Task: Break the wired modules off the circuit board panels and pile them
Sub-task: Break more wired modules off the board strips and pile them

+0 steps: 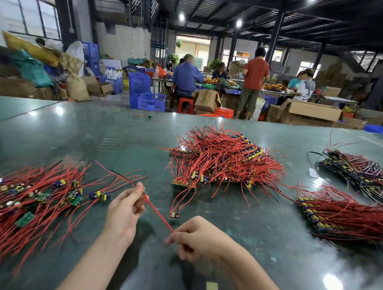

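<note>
- Head view, nearest first: the right hand [196, 237], fingers curled, pinches the near end of a red wire [159, 214]. The left hand [125, 210] pinches the far end, where a small module [144, 190] sits at its fingertips. The wire runs taut between the two hands, above the table [245, 241].
- A loose module [174, 215] lies on the table just beyond the right hand, its leads trailing up into the middle heap [222, 161].
- The task's things: separated modules make a pile [32, 195] at the left; panels [343, 215] not yet broken, wires attached, lie at the right, with a darker stack [358, 172] behind them.
- Risks, as I judge them: pulling on a taut wire could tear its solder joint from the module, since the strain falls on the lead rather than the board.
- Wires in the middle heap are tangled; lifting one piece could drag its neighbours along or scatter them.
- The loose module near the right hand could be swept aside by the wrist or forearm.
- A small pale scrap [212, 286] lies on the table close to the camera.
- Containers: blue crates [151, 101] stand on the floor beyond the table; the nearest looks empty, though I cannot be sure. Open cartons [312, 110] sit near the other workers [187, 77]; their contents are hidden.
</note>
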The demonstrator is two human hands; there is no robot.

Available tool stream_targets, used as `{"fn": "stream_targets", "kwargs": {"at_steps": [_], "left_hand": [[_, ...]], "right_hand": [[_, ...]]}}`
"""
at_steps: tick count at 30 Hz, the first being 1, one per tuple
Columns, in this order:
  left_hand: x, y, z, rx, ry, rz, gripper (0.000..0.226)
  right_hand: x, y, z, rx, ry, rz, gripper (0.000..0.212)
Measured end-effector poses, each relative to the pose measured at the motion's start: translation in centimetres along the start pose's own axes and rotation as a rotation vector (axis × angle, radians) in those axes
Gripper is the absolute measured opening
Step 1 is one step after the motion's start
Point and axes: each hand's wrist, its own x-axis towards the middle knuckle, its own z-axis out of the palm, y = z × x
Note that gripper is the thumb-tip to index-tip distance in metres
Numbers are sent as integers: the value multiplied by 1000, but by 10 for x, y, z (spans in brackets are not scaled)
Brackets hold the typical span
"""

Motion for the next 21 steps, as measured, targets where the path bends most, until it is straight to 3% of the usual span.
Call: {"fn": "stream_targets", "kwargs": {"at_steps": [4,7,10,13,17,21], "left_hand": [[-2,4,-1,-26,-28,-44,17],[-1,16,-5,-121,-104,-165,27],[1,34,-12,-57,-116,-236,25],[6,44,-20,117,-128,-185,24],[14,52,-32,471,14,107,24],[18,57,-52,1463,454,548,32]], "right_hand": [[0,0,7,108,-30,3,22],[4,2,3,148,53,14,32],[11,9,-10,168,346,14,38],[17,22,-17,-81,636,-59,25],[23,32,-14,-280,597,-115,24],[27,34,-6,-306,453,-108,36]]}}
